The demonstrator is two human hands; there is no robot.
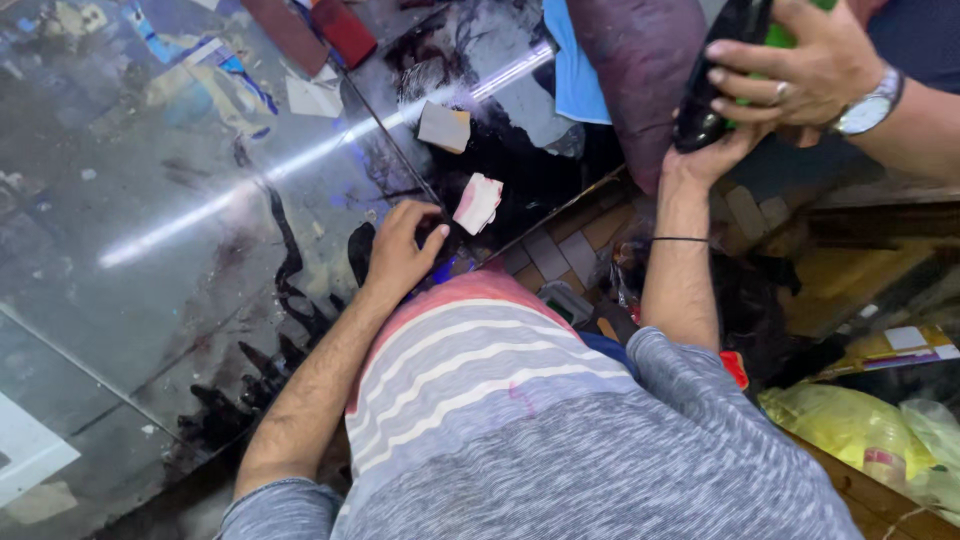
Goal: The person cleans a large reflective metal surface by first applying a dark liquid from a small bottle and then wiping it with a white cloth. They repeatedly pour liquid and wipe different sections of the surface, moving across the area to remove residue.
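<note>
1. Black shoe [712,75] is the thing in hand; it hangs in the air above and to the right of the glass counter [150,200], past the counter's right edge.
2. Right hand [700,160] reaches up and touches the lower end of the shoe with fingers bent around it. How firmly it grips I cannot tell, because the palm is turned away.
3. Another person's hand [790,70], with a ring and a silver wristwatch [868,105], is closed around the upper part of the same shoe, together with something green [785,35].
4. Left hand [400,245] rests on the counter near its right edge, curled closed around a small dark thing that I cannot identify.
5. On the counter, just beside the left hand, lies a pink and white cloth [478,202]; a little farther up sits a small tan block [443,127].
6. In my judgement the shoe is light and rather stiff, with a smooth, shiny skin that may slip. The narrow lower end, or the sole edge, looks the safest place to hold.
</note>
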